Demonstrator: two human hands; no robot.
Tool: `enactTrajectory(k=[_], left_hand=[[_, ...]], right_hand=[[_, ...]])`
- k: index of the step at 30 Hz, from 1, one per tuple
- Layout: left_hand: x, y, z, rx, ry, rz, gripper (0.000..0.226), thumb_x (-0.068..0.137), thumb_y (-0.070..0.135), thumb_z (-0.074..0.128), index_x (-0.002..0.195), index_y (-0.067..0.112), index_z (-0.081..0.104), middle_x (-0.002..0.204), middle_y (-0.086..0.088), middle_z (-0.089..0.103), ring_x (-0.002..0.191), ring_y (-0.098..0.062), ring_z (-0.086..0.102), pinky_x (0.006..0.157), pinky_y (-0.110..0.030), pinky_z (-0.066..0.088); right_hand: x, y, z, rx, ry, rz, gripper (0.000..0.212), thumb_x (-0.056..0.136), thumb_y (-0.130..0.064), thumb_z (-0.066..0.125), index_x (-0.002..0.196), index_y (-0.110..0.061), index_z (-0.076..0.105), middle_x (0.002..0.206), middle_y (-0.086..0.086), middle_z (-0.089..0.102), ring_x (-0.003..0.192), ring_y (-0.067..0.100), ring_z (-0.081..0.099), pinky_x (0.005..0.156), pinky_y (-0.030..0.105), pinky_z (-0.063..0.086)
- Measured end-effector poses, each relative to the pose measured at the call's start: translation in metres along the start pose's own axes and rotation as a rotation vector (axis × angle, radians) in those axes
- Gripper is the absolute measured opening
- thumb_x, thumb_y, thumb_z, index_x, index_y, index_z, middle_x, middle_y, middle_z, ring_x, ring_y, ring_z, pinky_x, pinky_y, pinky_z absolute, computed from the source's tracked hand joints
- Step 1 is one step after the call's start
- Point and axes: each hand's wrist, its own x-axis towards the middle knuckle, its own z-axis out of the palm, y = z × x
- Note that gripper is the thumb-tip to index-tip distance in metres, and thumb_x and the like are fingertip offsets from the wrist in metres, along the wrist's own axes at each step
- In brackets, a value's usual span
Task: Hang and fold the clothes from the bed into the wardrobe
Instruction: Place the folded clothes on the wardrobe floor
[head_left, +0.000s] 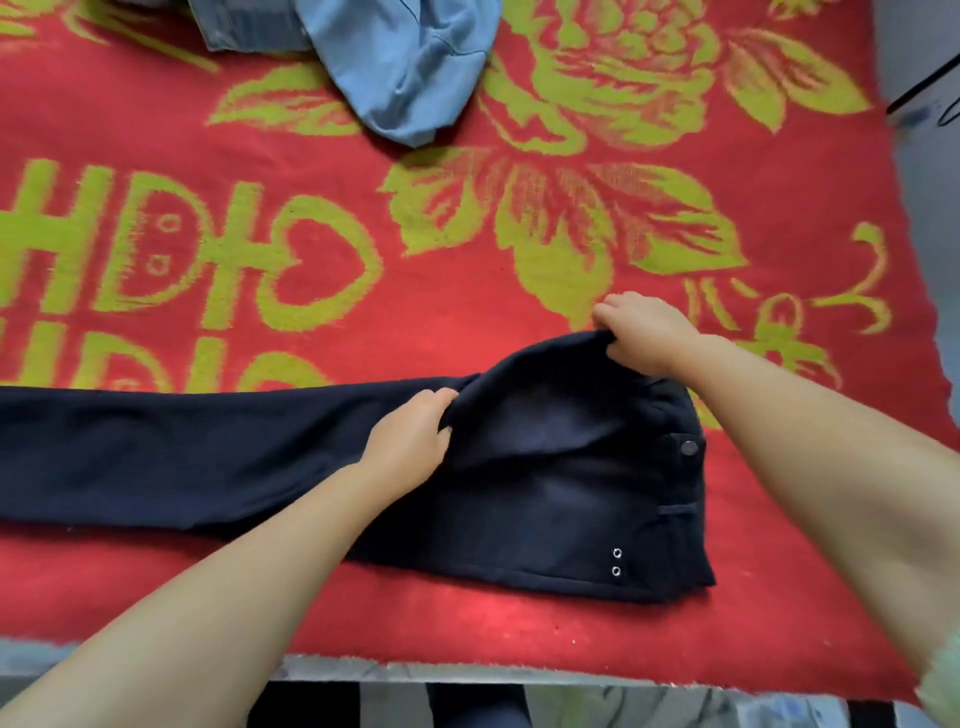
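**Folding the dark trousers on the bed**

Squaring up the dark trousers (545, 493) on the red blanket (467, 312), I am pinching the waist fabric in my right hand (641, 335) and gripping a fold just beside it with my left hand (410, 441); next, I judge, comes folding the legs stretching away past my left

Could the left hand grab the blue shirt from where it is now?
Probably not right away: the left hand is gripping the dark trousers, and the blue shirt lies far up the bed. Nothing blocks it.

One pair of dark navy trousers (545, 499) under the fingers, one light blue garment (400, 67) and one denim piece (244, 23) beyond them, one red blanket (467, 291).
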Motion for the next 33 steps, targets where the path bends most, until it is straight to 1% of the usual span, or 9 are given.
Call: enactTrajectory(k=[6,9,12,15,17,20,27,30,33], left_hand=[[-0.055,0.013,0.014,0.262,0.057,0.441,0.058,0.074,0.015,0.069,0.13,0.02,0.054,0.094,0.0,0.064,0.082,-0.025,0.064,0.063,-0.033,0.052],[-0.081,0.005,0.042,0.564,-0.186,0.478,0.069,0.085,0.022,0.059,0.148,0.023,0.031,0.106,-0.001,0.055,0.093,-0.023,0.056,0.076,-0.032,0.042],[-0.095,-0.006,0.065,0.639,-0.418,0.368,0.063,0.095,0.025,0.039,0.153,0.026,0.012,0.129,-0.004,0.041,0.113,-0.025,0.043,0.09,-0.035,0.034],[-0.102,-0.008,0.07,0.507,-0.257,0.399,0.066,0.086,0.022,0.057,0.147,0.018,0.035,0.135,-0.014,0.046,0.119,-0.031,0.05,0.096,-0.037,0.04],[-0.104,-0.009,0.068,0.517,-0.274,0.35,0.069,0.089,0.028,0.056,0.151,0.02,0.026,0.153,-0.017,0.026,0.141,-0.03,0.029,0.111,-0.043,0.028],[-0.098,-0.007,0.068,0.585,-0.413,0.164,0.071,0.098,0.044,0.039,0.153,0.028,-0.002,0.16,-0.008,-0.012,0.148,-0.022,-0.008,0.118,-0.045,0.008],[-0.076,0.019,0.073,0.557,-0.342,0.065,0.067,0.1,0.052,0.025,0.15,0.031,-0.014,0.156,-0.004,-0.029,0.145,-0.02,-0.02,0.115,-0.055,0.006],[-0.075,0.025,0.082,0.58,-0.145,0.107,0.065,0.099,0.051,0.02,0.148,0.032,-0.018,0.15,-0.001,-0.035,0.145,-0.021,-0.021,0.113,-0.059,0.002],[-0.077,0.021,0.091,0.553,-0.325,-0.026,0.064,0.099,0.055,0.017,0.148,0.035,-0.018,0.153,0.002,-0.034,0.144,-0.022,-0.025,0.111,-0.063,0.005]], right_hand=[[-0.124,0.01,-0.014,0.143,0.244,-0.28,0.032,0.059,-0.012,0.073,0.071,-0.014,0.043,0.069,0.005,0.053,0.059,0.031,0.059,0.046,0.029,0.033],[-0.195,-0.017,0.037,0.118,-0.105,-0.339,0.027,0.072,-0.029,0.07,0.087,-0.017,0.051,0.087,0.002,0.059,0.078,0.027,0.062,0.057,0.031,0.038],[-0.23,-0.037,0.093,0.285,-0.445,-0.13,0.033,0.09,-0.046,0.055,0.114,-0.024,0.05,0.109,-0.006,0.055,0.102,0.017,0.056,0.075,0.03,0.04],[-0.226,-0.033,0.125,0.577,-0.024,0.292,0.027,0.091,-0.031,0.06,0.115,-0.019,0.057,0.106,0.0,0.056,0.103,0.023,0.055,0.085,0.035,0.045],[-0.22,-0.027,0.138,0.733,0.258,0.678,0.041,0.09,-0.025,0.063,0.127,-0.01,0.052,0.119,0.011,0.054,0.114,0.03,0.05,0.095,0.04,0.04],[-0.205,-0.026,0.15,1.202,0.152,0.992,0.066,0.089,-0.037,0.064,0.14,-0.004,0.039,0.136,0.016,0.049,0.126,0.03,0.046,0.107,0.042,0.036],[-0.178,-0.002,0.13,1.433,-0.023,0.769,0.026,0.086,-0.031,0.07,0.108,-0.02,0.063,0.096,-0.006,0.067,0.075,0.002,0.061,0.057,0.017,0.044],[-0.189,0.011,0.129,1.307,0.149,0.666,0.019,0.087,-0.033,0.068,0.104,-0.028,0.062,0.101,-0.01,0.068,0.087,0.006,0.064,0.07,0.024,0.045],[-0.199,0.013,0.151,1.164,0.116,0.79,0.033,0.089,-0.027,0.066,0.118,-0.012,0.06,0.117,0.008,0.065,0.108,0.026,0.059,0.087,0.034,0.043]])
